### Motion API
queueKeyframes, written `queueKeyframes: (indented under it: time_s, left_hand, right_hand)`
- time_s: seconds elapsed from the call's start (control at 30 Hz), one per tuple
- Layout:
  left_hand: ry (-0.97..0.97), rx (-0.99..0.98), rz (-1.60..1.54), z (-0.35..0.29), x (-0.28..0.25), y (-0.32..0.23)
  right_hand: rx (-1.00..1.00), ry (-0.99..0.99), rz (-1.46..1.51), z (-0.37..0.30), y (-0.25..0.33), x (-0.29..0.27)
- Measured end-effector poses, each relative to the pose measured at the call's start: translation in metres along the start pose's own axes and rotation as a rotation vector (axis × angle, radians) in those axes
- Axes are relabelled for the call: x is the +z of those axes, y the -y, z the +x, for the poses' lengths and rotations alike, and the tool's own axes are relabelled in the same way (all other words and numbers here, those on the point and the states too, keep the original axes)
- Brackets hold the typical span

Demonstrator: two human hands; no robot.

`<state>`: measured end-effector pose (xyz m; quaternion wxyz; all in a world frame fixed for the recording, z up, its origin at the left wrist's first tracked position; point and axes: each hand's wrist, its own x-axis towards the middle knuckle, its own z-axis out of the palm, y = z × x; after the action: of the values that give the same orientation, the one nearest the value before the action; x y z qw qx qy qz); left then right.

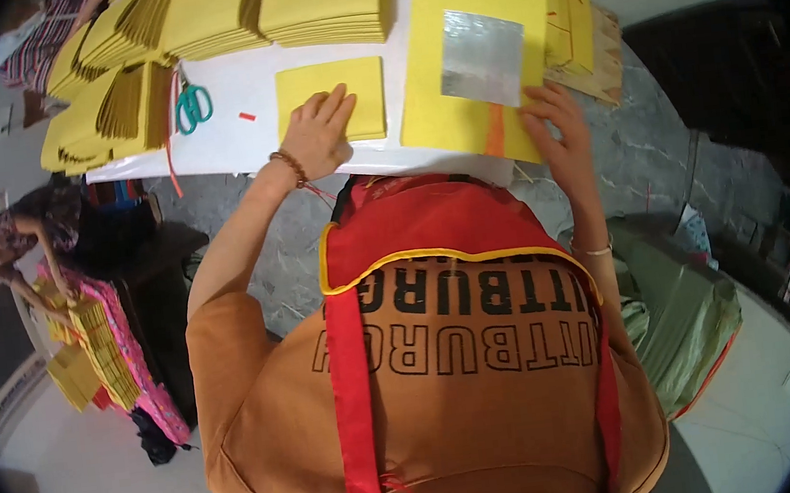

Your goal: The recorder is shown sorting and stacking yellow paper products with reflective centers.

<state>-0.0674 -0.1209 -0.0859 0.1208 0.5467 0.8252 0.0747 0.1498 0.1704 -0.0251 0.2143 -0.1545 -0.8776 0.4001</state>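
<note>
My left hand (320, 131) lies palm down on a small folded stack of yellow paper (368, 105) near the table's front edge. Its fingers are stretched out and press lightly on top. At the right edge of a larger stack of yellow paper sheets (423, 51) is my right hand (564, 128), fingers partly spread and touching the margin. A silver square (483, 56) sits on that top sheet, with an orange strip (495, 130) below it. Neither hand is closed round anything.
Folded yellow paper bundles (326, 3) line the table's far and left sides. Teal-handled scissors (193, 107) and a small red scrap (248, 117) lie on the white table (241, 152). At the left, another person (27, 223) handles yellow papers (103, 349) beside pink cloth.
</note>
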Motion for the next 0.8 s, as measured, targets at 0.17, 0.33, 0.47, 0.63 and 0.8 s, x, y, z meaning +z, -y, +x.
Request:
queueKeyframes:
  time_s: [0.17,0.33,0.47,0.63,0.8]
  left_hand:
    - [-0.104,-0.117,-0.165,0.034,-0.072,-0.029]
    - [-0.302,0.445,-0.212,0.059,-0.087,-0.106]
    - [-0.216,0.561,-0.111,0.069,-0.083,-0.112]
    - [-0.17,0.563,-0.391,0.082,-0.079,-0.105]
    - [-0.041,0.445,-0.592,0.088,-0.082,-0.104]
  right_hand:
    - [0.105,0.057,0.16,-0.005,-0.002,0.002]
    - [0.091,0.03,0.187,-0.004,-0.005,0.005]
    - [0.134,0.031,0.222,-0.003,-0.006,0.005]
    - [0.226,0.05,0.427,-0.006,-0.009,0.004]
    - [0.223,0.043,0.422,-0.003,-0.008,0.005]
